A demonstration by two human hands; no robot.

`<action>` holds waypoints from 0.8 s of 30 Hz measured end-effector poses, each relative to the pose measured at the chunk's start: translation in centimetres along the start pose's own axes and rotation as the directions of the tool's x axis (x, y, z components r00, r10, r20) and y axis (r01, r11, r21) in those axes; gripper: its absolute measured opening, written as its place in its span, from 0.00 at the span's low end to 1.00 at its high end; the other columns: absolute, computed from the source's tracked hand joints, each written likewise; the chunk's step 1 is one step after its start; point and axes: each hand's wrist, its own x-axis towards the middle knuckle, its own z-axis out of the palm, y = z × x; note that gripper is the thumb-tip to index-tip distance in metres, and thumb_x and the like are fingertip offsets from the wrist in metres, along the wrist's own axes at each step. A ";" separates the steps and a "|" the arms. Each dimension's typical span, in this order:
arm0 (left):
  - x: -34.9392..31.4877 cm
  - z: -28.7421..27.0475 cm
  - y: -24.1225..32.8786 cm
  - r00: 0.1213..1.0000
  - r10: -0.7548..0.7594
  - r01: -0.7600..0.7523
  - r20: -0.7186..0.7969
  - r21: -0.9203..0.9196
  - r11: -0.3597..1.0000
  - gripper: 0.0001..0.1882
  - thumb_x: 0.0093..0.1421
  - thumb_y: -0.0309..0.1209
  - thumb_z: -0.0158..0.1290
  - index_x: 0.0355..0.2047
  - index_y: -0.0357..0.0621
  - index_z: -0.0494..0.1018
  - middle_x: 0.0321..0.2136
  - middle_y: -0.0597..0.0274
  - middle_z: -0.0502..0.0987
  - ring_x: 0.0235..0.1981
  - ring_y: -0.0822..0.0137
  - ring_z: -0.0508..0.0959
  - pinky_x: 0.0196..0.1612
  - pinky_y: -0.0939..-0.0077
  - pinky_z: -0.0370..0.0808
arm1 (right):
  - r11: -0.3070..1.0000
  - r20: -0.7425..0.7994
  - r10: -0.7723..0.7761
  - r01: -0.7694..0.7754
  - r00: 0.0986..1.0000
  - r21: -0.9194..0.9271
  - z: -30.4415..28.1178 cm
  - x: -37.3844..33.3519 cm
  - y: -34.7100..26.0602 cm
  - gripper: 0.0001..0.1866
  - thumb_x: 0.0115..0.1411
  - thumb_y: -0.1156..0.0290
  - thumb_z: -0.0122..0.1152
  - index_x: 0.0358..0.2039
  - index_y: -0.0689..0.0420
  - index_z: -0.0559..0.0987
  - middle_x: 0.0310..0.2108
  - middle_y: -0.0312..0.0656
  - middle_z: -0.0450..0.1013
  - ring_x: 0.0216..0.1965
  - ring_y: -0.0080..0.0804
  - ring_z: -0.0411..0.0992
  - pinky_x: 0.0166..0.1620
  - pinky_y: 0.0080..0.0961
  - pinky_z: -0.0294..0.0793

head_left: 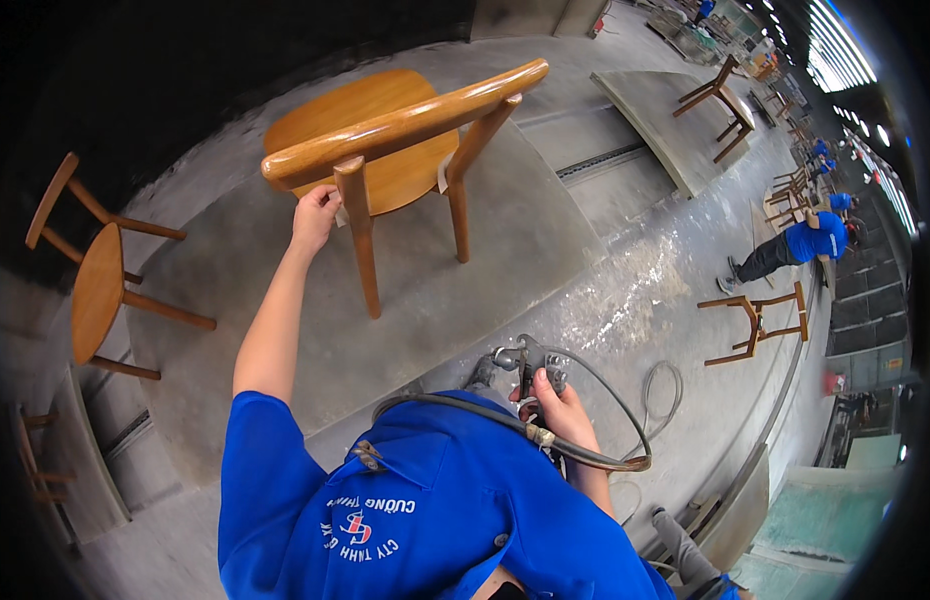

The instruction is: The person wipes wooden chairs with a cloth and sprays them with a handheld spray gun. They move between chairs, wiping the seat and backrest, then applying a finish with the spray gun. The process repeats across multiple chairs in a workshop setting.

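A glossy brown wooden chair (400, 122) stands in front of me on a grey platform (465, 320), its curved backrest toward me. My left hand (316, 214) reaches to the left rear leg just under the backrest. Its thumb and finger are pinched together at a small pale strip (340, 211) beside that leg. A similar pale strip (443, 174) sits on the right rear leg, near the seat. Close to my body, my right hand (568, 412) is wrapped around a metal spray gun (531, 357). A dark hose (613, 380) loops from the gun; the trigger fingers are partly hidden.
Another wooden chair (100, 290) stands at the left. To the right are a chair frame (753, 325) on the floor and a chair (723, 103) on a second platform (635, 120). A person in blue (815, 238) is farther right. A thin hose (665, 395) lies coiled on the floor.
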 end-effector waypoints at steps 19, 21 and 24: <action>5.9 1.7 -4.6 0.948 0.013 -0.133 0.317 0.360 0.923 0.11 0.64 0.25 0.47 0.44 0.34 0.75 0.34 0.53 0.81 0.38 0.58 0.80 0.43 0.66 0.75 | 0.998 -0.036 -0.069 0.069 0.997 -0.002 -1.1 -0.7 -0.3 0.28 0.67 0.41 0.53 0.41 0.57 0.75 0.33 0.36 0.74 0.28 0.22 0.71 0.30 0.23 0.72; 6.3 1.8 -5.0 0.932 0.140 -0.279 0.334 0.416 0.865 0.12 0.63 0.23 0.47 0.45 0.34 0.74 0.35 0.50 0.81 0.40 0.53 0.81 0.44 0.65 0.75 | 0.998 -0.023 -0.061 0.061 0.998 0.004 -1.1 -0.7 -0.5 0.27 0.68 0.41 0.53 0.42 0.57 0.75 0.33 0.35 0.74 0.28 0.21 0.70 0.30 0.22 0.72; 6.3 1.4 -5.8 0.915 0.174 -0.333 0.363 0.443 0.832 0.14 0.63 0.22 0.47 0.48 0.35 0.74 0.40 0.47 0.80 0.44 0.50 0.80 0.47 0.63 0.74 | 0.998 -0.018 -0.065 0.065 0.998 -0.001 -1.1 -0.7 -0.6 0.27 0.68 0.41 0.52 0.42 0.57 0.75 0.33 0.35 0.73 0.29 0.21 0.70 0.30 0.22 0.72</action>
